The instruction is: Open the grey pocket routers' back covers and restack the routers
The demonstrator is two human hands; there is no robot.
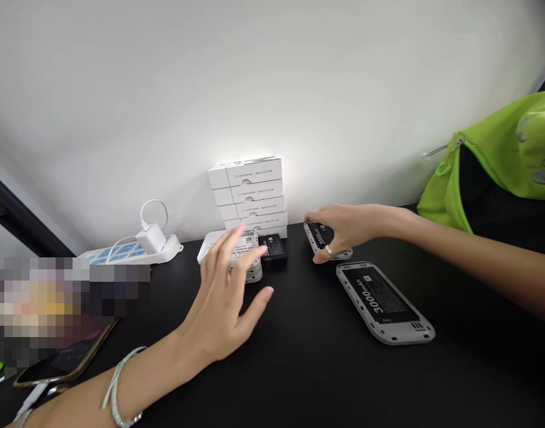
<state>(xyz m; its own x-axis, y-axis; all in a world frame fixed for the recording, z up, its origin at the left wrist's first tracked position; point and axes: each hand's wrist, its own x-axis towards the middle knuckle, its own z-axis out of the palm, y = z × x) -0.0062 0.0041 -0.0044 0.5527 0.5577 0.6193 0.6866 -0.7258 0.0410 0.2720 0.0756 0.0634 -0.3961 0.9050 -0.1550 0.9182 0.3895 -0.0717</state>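
Note:
My right hand point(339, 229) grips a white-framed device point(343, 254) with a black 3000mAh battery in it, thumb at the near edge and fingers at the far edge. The hand covers part of it. Nearer to me lies a second open device point(382, 303), its black battery face up. My left hand point(225, 303) hovers with fingers spread and holds nothing. Past its fingertips are a stack of white device parts point(254, 274), partly hidden by the fingers, and black batteries point(275, 246) beside it. I cannot tell whether the fingertips touch the stack.
Several white boxes point(257, 193) are stacked against the wall. On the left sit a power strip point(165, 252) with a white charger point(151, 239) and a phone point(69, 356) with a cable. A green bag point(491, 148) stands at the right on the black table point(294, 374).

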